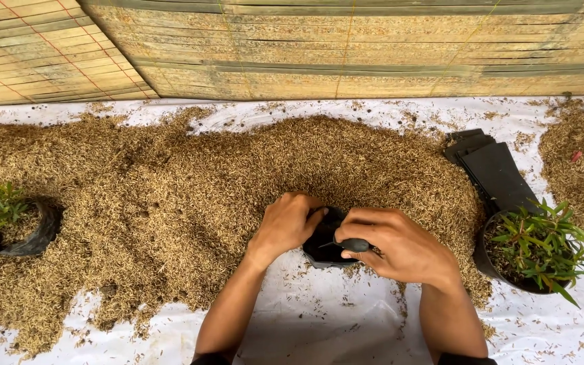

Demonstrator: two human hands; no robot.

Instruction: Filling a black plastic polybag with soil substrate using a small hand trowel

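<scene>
A small black plastic nursery bag [324, 245] stands at the near edge of a wide heap of brown rice husk [190, 189]. My left hand [285, 223] grips the bag's left rim, fingers curled over the edge. At the right rim, my right hand [400, 247] pinches and folds the black plastic. The bag's mouth is held apart between both hands. Its inside is dark and I cannot tell what is in it.
A potted green seedling in a black bag [535, 253] stands at the right. Another seedling bag [15, 226] sits in the husk at far left. Flat black bags [495, 169] lie stacked at the back right. White sheet [319, 324] covers the ground; a bamboo mat wall [346, 47] rises behind.
</scene>
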